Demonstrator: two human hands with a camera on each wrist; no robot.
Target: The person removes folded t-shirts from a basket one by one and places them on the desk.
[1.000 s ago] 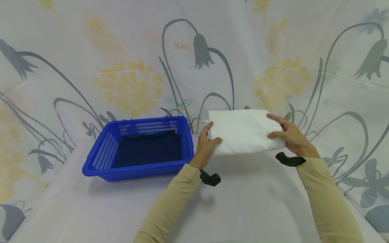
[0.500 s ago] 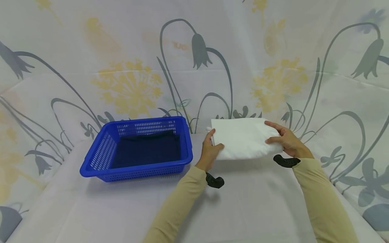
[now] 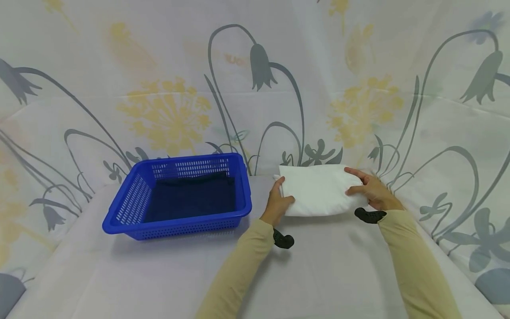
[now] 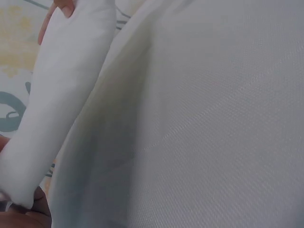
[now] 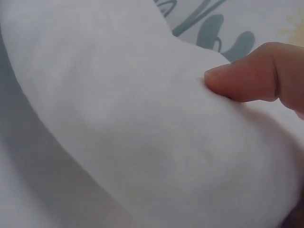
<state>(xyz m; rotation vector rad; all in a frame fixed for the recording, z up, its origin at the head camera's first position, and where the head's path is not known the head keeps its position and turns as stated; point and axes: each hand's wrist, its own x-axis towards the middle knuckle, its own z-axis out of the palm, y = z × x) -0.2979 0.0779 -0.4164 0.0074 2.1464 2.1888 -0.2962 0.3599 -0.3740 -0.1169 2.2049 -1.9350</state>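
White bundle sits lower between two gripping hands

The left hand and the right hand have come down together, and the white folded cloth has come down with them. This looks like a controlled lowering toward the white surface below the hands, with the bundle kept nearly level and its folds held together; whether its underside touches that surface yet, I cannot tell.

Both hands are clamped on the cloth, one at each end. The left pinches the near end on its side, thumb on the upper face; the right holds the opposite end, thumb likewise on top. The fingers underneath are mostly hidden. In the right wrist view, one digit presses visibly into the soft fabric.

Against the frame a second ago, the hands and cloth are lower in the head view, the gap between the thumbs is slightly narrower, and more of the floral backdrop shows beyond the bundle. To the left of the left hand, the blue basket stays put, with the dark cloth lying in it, untouched by either hand.
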